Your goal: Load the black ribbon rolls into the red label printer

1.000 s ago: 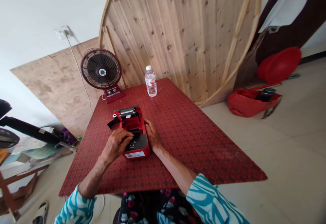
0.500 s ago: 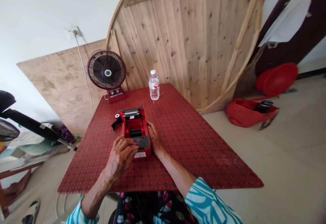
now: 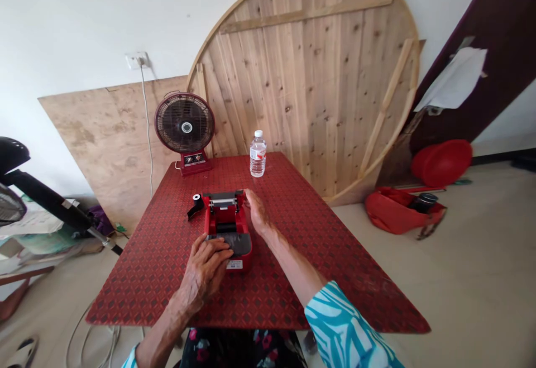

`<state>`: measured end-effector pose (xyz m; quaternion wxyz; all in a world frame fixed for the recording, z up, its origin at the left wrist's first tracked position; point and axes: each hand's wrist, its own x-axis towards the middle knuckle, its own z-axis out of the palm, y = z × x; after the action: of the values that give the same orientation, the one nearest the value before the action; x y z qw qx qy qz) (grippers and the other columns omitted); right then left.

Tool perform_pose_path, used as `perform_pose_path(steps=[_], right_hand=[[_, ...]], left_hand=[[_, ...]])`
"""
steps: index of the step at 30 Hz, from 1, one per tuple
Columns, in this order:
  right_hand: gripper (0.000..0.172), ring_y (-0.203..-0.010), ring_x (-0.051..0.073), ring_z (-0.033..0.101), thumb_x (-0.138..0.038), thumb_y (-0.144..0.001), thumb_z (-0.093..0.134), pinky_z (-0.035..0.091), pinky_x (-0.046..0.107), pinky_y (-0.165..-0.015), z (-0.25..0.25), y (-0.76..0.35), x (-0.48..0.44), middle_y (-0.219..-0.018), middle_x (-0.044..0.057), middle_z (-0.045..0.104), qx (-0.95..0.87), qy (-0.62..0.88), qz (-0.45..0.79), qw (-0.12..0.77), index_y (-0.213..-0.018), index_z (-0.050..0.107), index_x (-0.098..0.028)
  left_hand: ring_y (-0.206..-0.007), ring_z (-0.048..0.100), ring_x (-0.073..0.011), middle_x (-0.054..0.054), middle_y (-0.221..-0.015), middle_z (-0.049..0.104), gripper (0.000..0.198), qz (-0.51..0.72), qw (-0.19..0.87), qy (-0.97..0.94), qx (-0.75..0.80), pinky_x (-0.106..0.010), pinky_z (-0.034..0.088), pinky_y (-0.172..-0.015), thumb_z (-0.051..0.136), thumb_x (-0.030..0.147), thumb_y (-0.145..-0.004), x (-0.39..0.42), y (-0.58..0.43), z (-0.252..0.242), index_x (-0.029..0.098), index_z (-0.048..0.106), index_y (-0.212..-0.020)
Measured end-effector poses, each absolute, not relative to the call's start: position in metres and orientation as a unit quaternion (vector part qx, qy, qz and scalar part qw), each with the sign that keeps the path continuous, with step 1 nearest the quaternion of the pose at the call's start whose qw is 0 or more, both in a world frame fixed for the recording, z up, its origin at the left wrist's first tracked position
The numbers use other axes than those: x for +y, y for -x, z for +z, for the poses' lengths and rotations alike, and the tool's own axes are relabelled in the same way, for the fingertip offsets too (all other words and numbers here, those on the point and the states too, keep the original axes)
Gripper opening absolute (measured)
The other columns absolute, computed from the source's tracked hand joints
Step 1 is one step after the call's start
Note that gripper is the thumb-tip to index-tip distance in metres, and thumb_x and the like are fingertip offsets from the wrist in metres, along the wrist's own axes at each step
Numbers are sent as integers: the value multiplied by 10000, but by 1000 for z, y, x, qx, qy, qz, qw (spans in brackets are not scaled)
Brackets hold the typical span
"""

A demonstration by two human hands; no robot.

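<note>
A small red printer [image 3: 238, 262] stands on the table with its hinged lid [image 3: 225, 195] raised at the far end. A dark roller [image 3: 226, 227] shows inside, and a grey panel [image 3: 239, 242] covers the near part. My left hand [image 3: 205, 262] is closed over the near left corner, fingertips resting on the grey panel and thumb hidden. On the other side, my right hand [image 3: 256, 211] grips the right edge of the raised lid. Left of the printer lies a small roll [image 3: 197, 199] with a white core and a black strip trailing from it.
A red patterned cloth [image 3: 318, 278] covers the table. Toward the back stand a water bottle [image 3: 258, 154] and a fan [image 3: 185, 128]. A round wooden panel [image 3: 310, 89] leans on the wall. To the right, a red bag [image 3: 385, 214] lies on the floor.
My right hand has moved from the printer's side up to the lid's right edge. My left hand stays at the near corner. The whole view has shifted slightly.
</note>
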<state>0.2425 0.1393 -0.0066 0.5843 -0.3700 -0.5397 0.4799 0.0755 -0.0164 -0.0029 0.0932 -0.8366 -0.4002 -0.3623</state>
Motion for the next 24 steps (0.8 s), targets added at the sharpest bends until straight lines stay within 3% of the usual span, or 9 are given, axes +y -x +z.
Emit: perform_pose_path(steps=[4,7,10,15,24], right_hand=[[373,-1188,241,549,-555,-835,520,388,402,-1065,-14,-251,104,-1171,50,646,-569,388,421,590,-768,715,-244],[269,-1229,241,513,-473,-793,586,377,413,-1085,-23,-253,86,-1247,52,595,-546,403,440,588,-859,724,-252],[290,-1218,225,517,-417,-791,575,361,426,-1106,-31,-250,80,-1236,42,608,-524,403,461,592,-1008,699,-270],[310,-1187,220,535,-377,-793,559,361,432,-1107,-34,-247,81,-1209,34,631,-519,401,464,596,-1062,671,-272],[331,-1241,202,503,-359,-830,509,360,411,-1123,-30,-249,75,-1256,32,589,-553,399,435,588,-1123,646,-289]], left_hand=[[-1116,627,-191,-47,-1060,713,230,-371,86,831,-405,-441,356,-1086,522,135,-923,-18,-77,-6,234,637,-1095],[-1122,623,-196,-48,-1058,713,224,-371,79,829,-411,-443,347,-1097,527,148,-922,-21,-79,-5,234,642,-1094],[-1137,611,-219,-68,-1079,703,223,-373,53,832,-408,-459,346,-1103,541,240,-922,-20,-73,0,228,638,-1123],[-1220,538,-259,-143,-1276,603,447,-391,19,788,-475,-457,396,-1048,378,449,-979,-5,-51,4,190,532,-1309],[-1206,544,-250,-144,-1295,602,474,-378,42,798,-468,-445,383,-1029,325,475,-992,5,-38,-11,188,555,-1292]])
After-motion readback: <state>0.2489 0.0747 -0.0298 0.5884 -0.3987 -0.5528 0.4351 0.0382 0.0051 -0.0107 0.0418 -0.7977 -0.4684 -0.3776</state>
